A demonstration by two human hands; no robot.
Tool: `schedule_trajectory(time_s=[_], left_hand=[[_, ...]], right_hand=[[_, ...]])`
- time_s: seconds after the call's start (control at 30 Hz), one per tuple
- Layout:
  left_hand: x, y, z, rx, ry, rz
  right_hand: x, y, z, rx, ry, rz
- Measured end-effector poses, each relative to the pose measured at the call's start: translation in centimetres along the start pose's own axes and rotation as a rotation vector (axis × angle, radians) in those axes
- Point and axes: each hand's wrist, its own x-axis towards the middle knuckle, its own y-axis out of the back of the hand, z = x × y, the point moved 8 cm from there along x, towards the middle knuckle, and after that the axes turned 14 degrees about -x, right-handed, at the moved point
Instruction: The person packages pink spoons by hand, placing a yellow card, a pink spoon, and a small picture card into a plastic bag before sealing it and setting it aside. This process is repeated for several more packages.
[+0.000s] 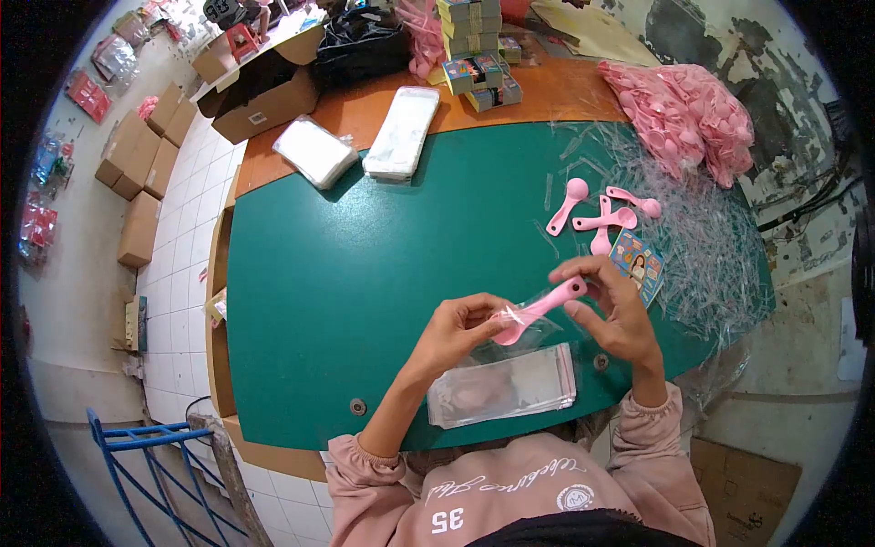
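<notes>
My left hand [460, 330] is closed around the bowl end of a pink measuring spoon [547, 299], with clear plastic film about that end. The spoon's handle, with a hole at its tip, points up and right. Beside that tip my right hand [612, 314] is open, thumb and fingers apart around it; I see no firm grip there. Below both hands lies a stack of clear plastic bags [506, 387]. A colourful printed card [638, 264] lies just behind my right hand, near several loose pink spoons [572, 202].
A heap of clear plastic strips [702, 260] covers the right of the green table [301, 301]. Behind it sits a bag of pink spoons [679, 118]. Two packs of bags [401, 132], bundled card stacks [483, 77] and an open carton [264, 100] stand at the back.
</notes>
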Motion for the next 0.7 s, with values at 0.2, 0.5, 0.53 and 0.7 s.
schedule_trajectory(time_s=[0.2, 0.5, 0.53, 0.7], left_hand=[[-0.1, -0.1, 0.3, 0.091, -0.047, -0.003], [-0.3, 0.3, 0.6, 0.088, -0.033, 0.022], [-0.4, 0.3, 0.7, 0.084, -0.033, 0.047], [-0.2, 0.6, 1.3, 0.035, -0.085, 0.096]], right_hand=[[1.3, -0.3, -1.8, -0.337, 0.082, -0.073], [4.5, 11.7, 6.5, -0.214, -0.113, 0.100], [5.0, 15.1, 8.5, -0.553, -0.170, 0.313], [3.7, 11.8, 3.8, -0.768, -0.061, 0.382]])
